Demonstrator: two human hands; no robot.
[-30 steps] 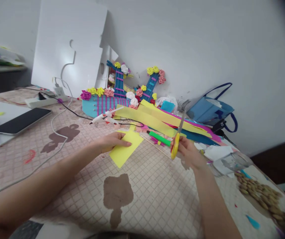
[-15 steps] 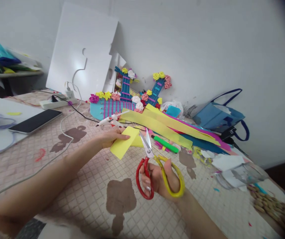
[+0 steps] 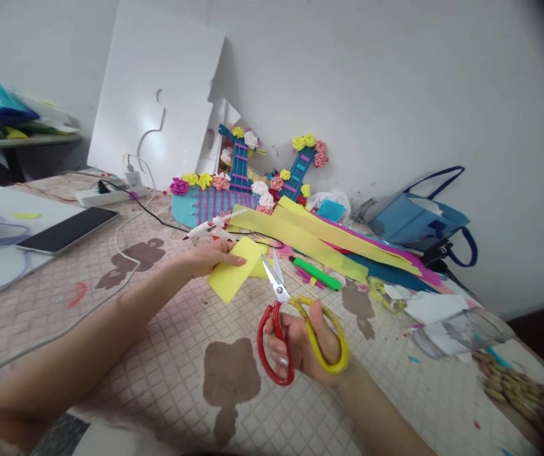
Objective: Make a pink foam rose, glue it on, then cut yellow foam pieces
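Between the thumb and fingers of my left hand (image 3: 212, 258) is a flat piece of yellow paper (image 3: 232, 277), held above the table. My right hand (image 3: 307, 342) has its fingers through the loops of a pair of scissors (image 3: 278, 288), one handle red and the other yellow. The scissor blades stand apart and point away from me, just right of the paper, with no paper visible between them. Behind the held piece lies more yellow paper (image 3: 258, 268). A green marker (image 3: 316, 273) rests to the right of the blade tips.
A glue gun (image 3: 209, 227) lies beyond my left hand. Long yellow paper strips (image 3: 300, 237) run rightward. Flower-decorated blue pieces (image 3: 215, 206) stand against the wall. At left are a phone (image 3: 68, 229), a power strip (image 3: 110, 195) and a white cable (image 3: 118, 237); at right, a blue bag (image 3: 418, 218).
The scissors have shifted slightly left, their tips nearer the paper, and the blades have tilted a little left. My left hand and the paper have moved slightly left.
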